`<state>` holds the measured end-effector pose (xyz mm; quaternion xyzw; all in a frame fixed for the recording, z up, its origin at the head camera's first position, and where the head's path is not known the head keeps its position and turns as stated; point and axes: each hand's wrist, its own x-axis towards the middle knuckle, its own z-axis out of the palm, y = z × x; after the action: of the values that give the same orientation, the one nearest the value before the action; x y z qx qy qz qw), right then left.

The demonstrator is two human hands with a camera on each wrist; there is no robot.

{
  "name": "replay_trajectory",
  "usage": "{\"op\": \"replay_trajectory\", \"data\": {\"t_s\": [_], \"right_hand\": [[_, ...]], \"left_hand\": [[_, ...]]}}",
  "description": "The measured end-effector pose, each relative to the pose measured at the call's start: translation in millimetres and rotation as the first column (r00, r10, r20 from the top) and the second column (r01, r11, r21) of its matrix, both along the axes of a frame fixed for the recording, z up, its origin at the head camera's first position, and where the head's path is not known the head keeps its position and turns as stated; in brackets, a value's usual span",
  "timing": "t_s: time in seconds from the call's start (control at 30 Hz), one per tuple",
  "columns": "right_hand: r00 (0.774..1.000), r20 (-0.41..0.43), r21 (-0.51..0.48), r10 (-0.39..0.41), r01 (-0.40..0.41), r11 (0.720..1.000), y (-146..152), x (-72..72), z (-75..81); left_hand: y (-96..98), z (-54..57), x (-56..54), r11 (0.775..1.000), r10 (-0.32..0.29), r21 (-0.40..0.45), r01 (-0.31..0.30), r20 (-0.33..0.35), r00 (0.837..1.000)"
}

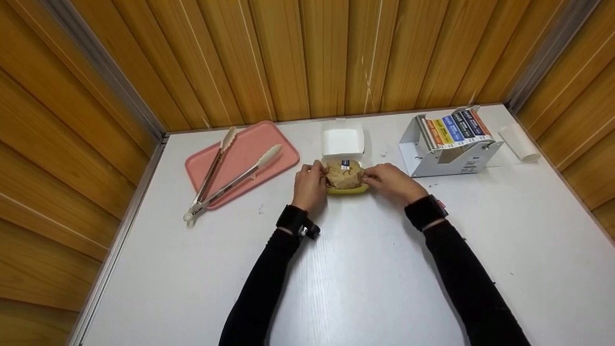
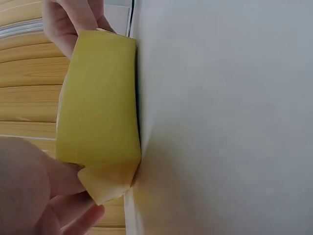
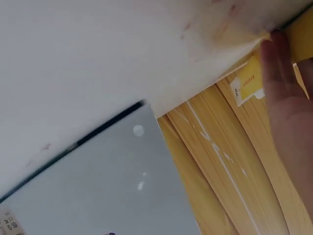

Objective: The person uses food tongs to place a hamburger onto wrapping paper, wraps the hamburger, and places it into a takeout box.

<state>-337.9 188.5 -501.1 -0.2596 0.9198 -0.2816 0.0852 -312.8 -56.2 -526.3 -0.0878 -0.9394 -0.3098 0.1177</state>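
A burger wrapped in brown paper (image 1: 343, 179), with a small dark-and-white label (image 1: 345, 165) on top, sits in a yellow burger box (image 1: 347, 191). The box's white-lined lid (image 1: 343, 141) stands open behind it. At the left end, my left hand (image 1: 309, 187) pinches the box's side; in the left wrist view, a corner flap (image 2: 108, 181) bends outward by its fingers. Across from it, my right hand (image 1: 391, 181) pinches the right end, its fingers against the outer wall in the right wrist view. The wrapped burger is largely hidden in the left wrist view by the yellow front wall.
Metal tongs with pale tips (image 1: 234, 184) lie spread over a pink tray (image 1: 278, 166) at the left. A white label dispenser (image 1: 449, 161) with several coloured label rolls stands at the right, beside a curled white sheet (image 1: 520, 144). Wood-patterned walls (image 1: 326, 62) border the table (image 1: 355, 288).
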Motion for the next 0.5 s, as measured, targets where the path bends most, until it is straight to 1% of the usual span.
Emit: {"op": "replay_trajectory", "data": {"t_s": [0.07,0.13,0.2,0.23,0.3,0.33,0.4,0.47,0.5], "right_hand": [[0.999,-0.018,-0.02,-0.038,0.038,0.999,-2.3,-0.5,2.0],[0.995,-0.016,-0.056,-0.1,0.099,0.994,-5.3,-1.4,4.3],[0.988,0.001,-0.084,-0.153,0.153,0.985,-9.0,-2.3,6.6],[0.984,0.007,-0.088,-0.176,0.176,0.98,-10.8,-2.7,7.3],[0.976,0.003,-0.086,-0.217,0.216,0.973,-13.9,-2.9,8.6],[0.972,-0.009,-0.077,-0.234,0.232,0.97,-15.4,-3.0,8.7],[0.966,-0.043,-0.05,-0.255,0.253,0.966,-18.2,-2.4,8.6],[0.959,-0.08,-0.016,-0.27,0.27,0.963,-21.3,-1.6,8.0],[0.957,-0.093,-0.002,-0.275,0.276,0.961,-23.1,-1.3,7.6]], "left_hand": [[0.3,-0.4,-0.7,0.999,0.02,0.029,-0.02,0.0,1.0],[-1.0,-0.4,-1.7,0.996,0.035,0.081,-0.035,0.008,0.999],[-3.4,-0.5,-2.8,0.992,0.022,0.124,-0.023,0.013,1.0],[-4.8,-0.1,-2.9,0.989,0.004,0.145,-0.008,0.026,1.0],[-7.7,1.3,-3.0,0.983,-0.059,0.175,0.046,0.065,0.996],[-8.9,2.4,-2.9,0.98,-0.094,0.186,0.076,0.088,0.992],[-10.4,5.6,-2.2,0.97,-0.158,0.21,0.126,0.146,0.977],[-10.2,9.4,-1.4,0.964,-0.189,0.224,0.144,0.193,0.963],[-9.6,11.2,-0.7,0.965,-0.185,0.225,0.136,0.213,0.959]]}}
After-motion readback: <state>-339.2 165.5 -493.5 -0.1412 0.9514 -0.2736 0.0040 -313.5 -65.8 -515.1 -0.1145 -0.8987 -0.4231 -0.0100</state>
